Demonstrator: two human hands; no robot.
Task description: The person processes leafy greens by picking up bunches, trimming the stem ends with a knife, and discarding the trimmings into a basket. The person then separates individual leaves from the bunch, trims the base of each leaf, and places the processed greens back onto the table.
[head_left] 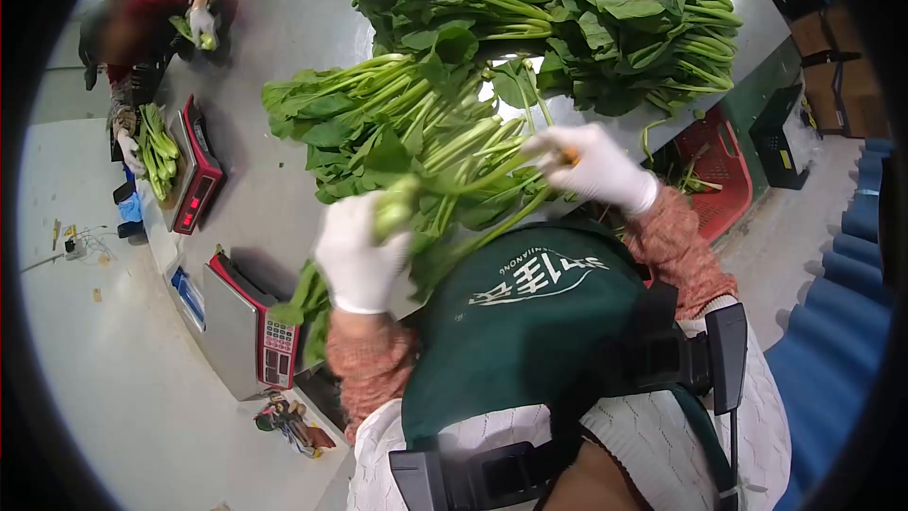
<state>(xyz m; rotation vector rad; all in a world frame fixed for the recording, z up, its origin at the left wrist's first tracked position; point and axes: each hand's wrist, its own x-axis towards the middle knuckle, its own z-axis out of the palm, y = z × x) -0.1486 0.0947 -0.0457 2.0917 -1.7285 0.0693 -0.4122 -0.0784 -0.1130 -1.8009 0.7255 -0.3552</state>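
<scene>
Left hand (pixel 357 251), at nine o'clock, is closed on a green (pixel 395 210), best held firm but uncrushed; right hand (pixel 598 168), at two, curls round something orange (pixel 569 156).

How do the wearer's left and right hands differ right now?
The left hand grips a pale green vegetable base; the right hand has an orange item at its fingers, too blurred to identify. The left hand reaches forward from the wearer, while the right hand reaches leftward across the front. Both wear white gloves with orange-pink sleeves.
</scene>
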